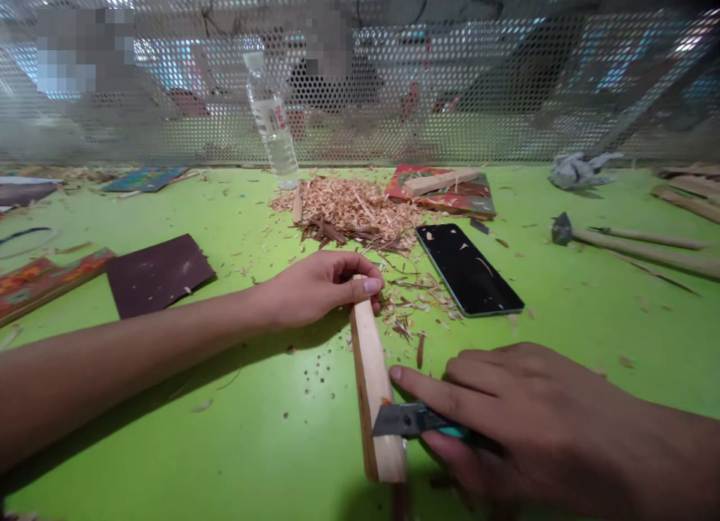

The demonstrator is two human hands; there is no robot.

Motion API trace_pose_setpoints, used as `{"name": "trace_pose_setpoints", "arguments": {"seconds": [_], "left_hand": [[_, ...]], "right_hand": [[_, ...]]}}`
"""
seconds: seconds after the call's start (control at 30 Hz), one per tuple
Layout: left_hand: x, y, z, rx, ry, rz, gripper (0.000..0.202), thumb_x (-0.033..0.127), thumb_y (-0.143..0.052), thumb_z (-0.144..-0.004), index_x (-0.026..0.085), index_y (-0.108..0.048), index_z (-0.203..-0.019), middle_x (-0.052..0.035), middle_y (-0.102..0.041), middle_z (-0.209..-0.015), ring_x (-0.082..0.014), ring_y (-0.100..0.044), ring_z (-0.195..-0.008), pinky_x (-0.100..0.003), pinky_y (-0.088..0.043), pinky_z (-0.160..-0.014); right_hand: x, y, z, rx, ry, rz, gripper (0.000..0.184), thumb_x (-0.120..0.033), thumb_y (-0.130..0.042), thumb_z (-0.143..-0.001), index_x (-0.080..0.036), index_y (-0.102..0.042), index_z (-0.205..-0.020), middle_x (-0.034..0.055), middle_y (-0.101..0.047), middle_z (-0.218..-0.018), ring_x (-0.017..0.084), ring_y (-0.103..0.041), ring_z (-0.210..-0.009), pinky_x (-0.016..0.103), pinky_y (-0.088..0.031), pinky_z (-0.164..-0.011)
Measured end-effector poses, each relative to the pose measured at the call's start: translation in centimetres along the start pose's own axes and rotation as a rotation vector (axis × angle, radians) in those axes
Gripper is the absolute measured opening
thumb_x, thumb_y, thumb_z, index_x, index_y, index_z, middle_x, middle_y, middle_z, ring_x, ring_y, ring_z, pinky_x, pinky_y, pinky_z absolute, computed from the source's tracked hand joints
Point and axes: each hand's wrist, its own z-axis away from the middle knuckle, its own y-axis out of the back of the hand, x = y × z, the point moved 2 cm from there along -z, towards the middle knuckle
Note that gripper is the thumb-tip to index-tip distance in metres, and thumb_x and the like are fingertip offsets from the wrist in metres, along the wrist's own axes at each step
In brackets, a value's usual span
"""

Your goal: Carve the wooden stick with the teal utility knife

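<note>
A pale wooden strip [372,378] lies lengthwise on the green table [281,446]. My left hand [320,285] is closed around its far end, thumb pressed on top. My right hand [523,416] grips a knife with a teal handle; its grey blade [397,420] rests across the near part of the strip, my forefinger stretched along the blade's back. A heap of wood shavings [352,210] lies beyond the strip, with loose chips scattered beside it.
A black phone [468,270] lies right of the strip. A dark sandpaper sheet [157,273] sits at left, a clear plastic bottle [274,124] by the perforated metal screen, wooden sticks [641,247] at right, coloured boards [444,191] behind the shavings.
</note>
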Motion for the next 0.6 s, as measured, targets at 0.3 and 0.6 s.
{"name": "trace_pose_setpoints", "arguments": {"seconds": [0.3, 0.6], "left_hand": [[0.5, 0.0, 0.2, -0.046, 0.024, -0.038, 0.024, 0.038, -0.077, -0.093, 0.016, -0.071, -0.098, -0.006, -0.075, -0.092, -0.0173, -0.067, -0.088, -0.032, -0.051, -0.086], [0.5, 0.3, -0.1, -0.023, 0.051, 0.034, 0.015, 0.029, -0.074, -0.096, 0.015, -0.069, -0.096, -0.0043, -0.073, -0.091, -0.0144, -0.066, -0.084, -0.031, -0.05, -0.086]], "right_hand": [[0.0, 0.3, 0.2, -0.016, 0.059, -0.009, 0.037, -0.018, -0.053, -0.096, -0.013, -0.059, -0.133, -0.0034, -0.068, -0.07, 0.017, -0.06, -0.053, 0.034, -0.037, -0.052], [-1.0, 0.2, 1.1, -0.115, 0.083, -0.096, 0.027, -0.028, -0.058, -0.098, -0.022, -0.062, -0.124, -0.0045, -0.067, -0.071, 0.018, -0.058, -0.055, 0.036, -0.034, -0.054]]}}
